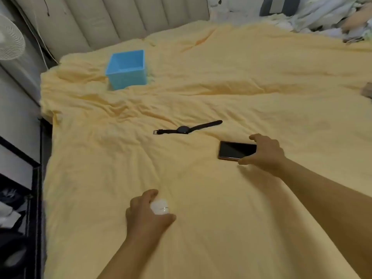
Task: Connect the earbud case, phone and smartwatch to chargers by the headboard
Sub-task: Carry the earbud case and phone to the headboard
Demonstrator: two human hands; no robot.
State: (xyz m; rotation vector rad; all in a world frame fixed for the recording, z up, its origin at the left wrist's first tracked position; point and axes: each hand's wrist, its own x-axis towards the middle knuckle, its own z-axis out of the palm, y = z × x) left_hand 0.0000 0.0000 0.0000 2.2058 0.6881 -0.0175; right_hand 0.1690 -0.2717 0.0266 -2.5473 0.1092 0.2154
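Note:
My left hand (148,213) grips a small white earbud case (160,206) low over the yellow bedsheet (201,87). A black phone (234,150) lies screen up on the sheet to the right. My right hand (265,153) curls around the phone's right end, thumb at the near edge and fingers at the far edge. A black smartwatch (184,129) with its strap laid out flat lies just beyond the phone, untouched. The padded beige headboard (112,19) stands at the back, with thin dark cables (46,7) hanging over its left part.
A blue open box (126,70) sits on the sheet near the headboard. A white fan (10,37) stands at the far left. Dark shelving (20,198) runs along the bed's left edge. Crumpled bedding and clothes (322,15) pile up at the back right.

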